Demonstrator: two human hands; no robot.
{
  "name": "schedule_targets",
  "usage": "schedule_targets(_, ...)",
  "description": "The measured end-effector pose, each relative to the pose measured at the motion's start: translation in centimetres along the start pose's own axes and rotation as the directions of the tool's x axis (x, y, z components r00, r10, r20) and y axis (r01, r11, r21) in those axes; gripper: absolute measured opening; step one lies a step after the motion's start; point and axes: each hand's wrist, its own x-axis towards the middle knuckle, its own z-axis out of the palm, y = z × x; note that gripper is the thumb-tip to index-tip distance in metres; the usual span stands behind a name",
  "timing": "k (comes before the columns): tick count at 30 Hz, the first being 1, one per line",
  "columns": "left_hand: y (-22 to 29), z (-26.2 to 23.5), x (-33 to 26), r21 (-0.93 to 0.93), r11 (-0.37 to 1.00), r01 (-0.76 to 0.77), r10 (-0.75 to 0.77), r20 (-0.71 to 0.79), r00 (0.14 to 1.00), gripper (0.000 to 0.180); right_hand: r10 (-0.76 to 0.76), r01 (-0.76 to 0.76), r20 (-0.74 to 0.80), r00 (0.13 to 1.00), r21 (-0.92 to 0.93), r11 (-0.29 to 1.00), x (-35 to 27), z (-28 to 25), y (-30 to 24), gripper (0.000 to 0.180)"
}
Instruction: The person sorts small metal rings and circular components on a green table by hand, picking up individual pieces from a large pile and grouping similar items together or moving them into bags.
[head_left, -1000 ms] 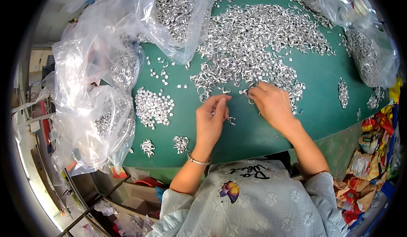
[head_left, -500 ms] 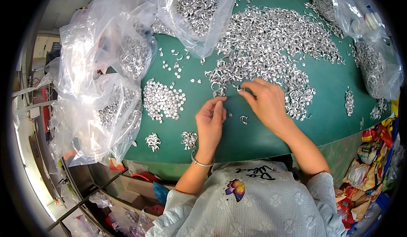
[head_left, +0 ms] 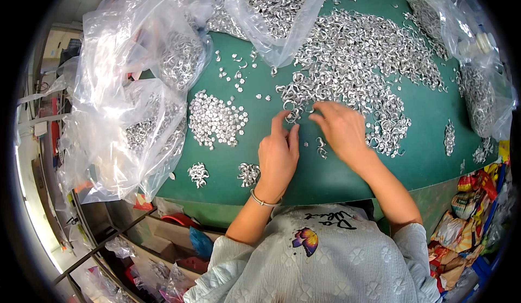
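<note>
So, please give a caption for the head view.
Two hands sort small metal rings on a green table beside plastic bags.

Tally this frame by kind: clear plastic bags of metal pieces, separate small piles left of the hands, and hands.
Clear plastic bags of silver metal pieces: 4
Separate small piles of silver pieces: 3
Bare hands, left hand and right hand: 2
Total: 9

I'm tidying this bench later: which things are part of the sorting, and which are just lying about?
In use: left hand, right hand, big heap of metal rings, sorted pile.
Lying about: plastic bags, snack packets.
</note>
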Motion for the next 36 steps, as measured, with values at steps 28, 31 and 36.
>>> schedule_targets(28,-0.9,1.1,0.0,0.101,0.991,-0.091,0.086,0.057,0.995,0.01,-0.064,0.111,0.204,0.977,-0.228,0.967,1.9,0.6,-0.5,0.031)
schedule_targets(31,-0.8,0.7,-1.4,-0.061,0.994,-0.086,0.095,0.156,0.983,0.009,-0.1,0.179,0.286,0.953,-0.265,0.947,-1.0,-1.1,-0.3,0.035)
schedule_targets(36,-0.7,-0.8,-1.2,-0.024,0.995,0.096,-0.095,0.04,0.995,0.027,-0.143,0.159,0.149,0.978,-0.1,0.982,-3.1,-3.6,0.9,0.042)
